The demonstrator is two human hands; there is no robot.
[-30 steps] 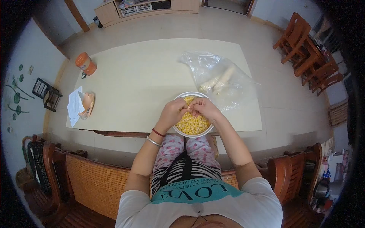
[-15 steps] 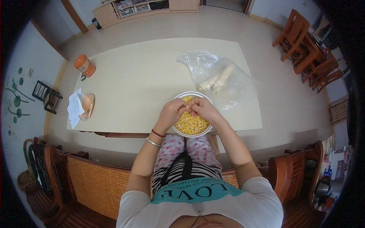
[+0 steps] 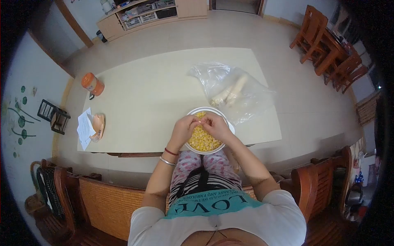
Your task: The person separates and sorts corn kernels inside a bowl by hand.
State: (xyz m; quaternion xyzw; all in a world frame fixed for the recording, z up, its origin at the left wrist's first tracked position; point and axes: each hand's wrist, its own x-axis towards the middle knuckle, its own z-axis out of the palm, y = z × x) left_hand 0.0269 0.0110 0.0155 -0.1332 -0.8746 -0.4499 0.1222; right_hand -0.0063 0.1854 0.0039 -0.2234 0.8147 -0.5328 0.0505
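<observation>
Over the far part of a white bowl at the table's near edge, right of its middle, the left hand and right hand meet, fingers curled and fingertips pressed together; what they pinch, if anything, is too small to tell. Yellow corn kernels fill the bowl beneath. Towards the table's right edge, beyond the bowl, a clear plastic bag holds pale cobs. An orange canister stands by the left edge; papers lie at the near left corner.

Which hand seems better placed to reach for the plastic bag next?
Probably the right hand: it is nearer the plastic bag, which lies ahead and to the right. The left hand is farther from it.
</observation>
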